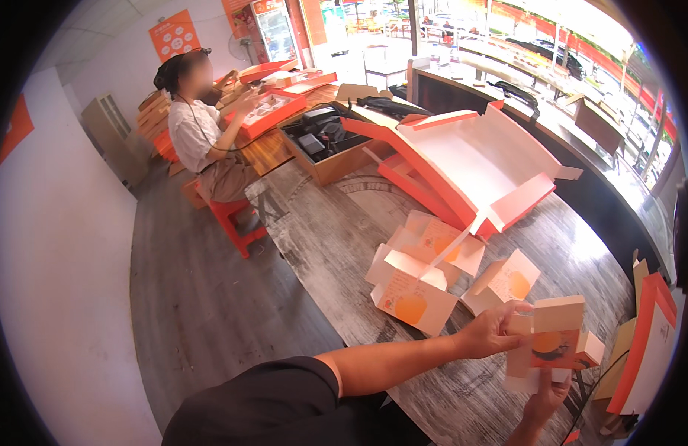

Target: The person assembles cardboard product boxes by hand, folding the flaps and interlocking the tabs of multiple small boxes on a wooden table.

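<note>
Pinching a side flap (pixel 519 325) of the small box (pixel 557 344) at lower right of the frame, the left hand (pixel 495 329) steadies it while the right hand (pixel 546 401) seems to grip it from below. Light, even pressure from both would likely keep it square without denting it.

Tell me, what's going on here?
A person's left hand and right hand hold a small white and orange cardboard box, flaps open. More small printed cardboard boxes rest on the grey patterned table, near a large open orange cardboard box. Farther off, a second person in a light shirt sits at a shallow orange box.
</note>
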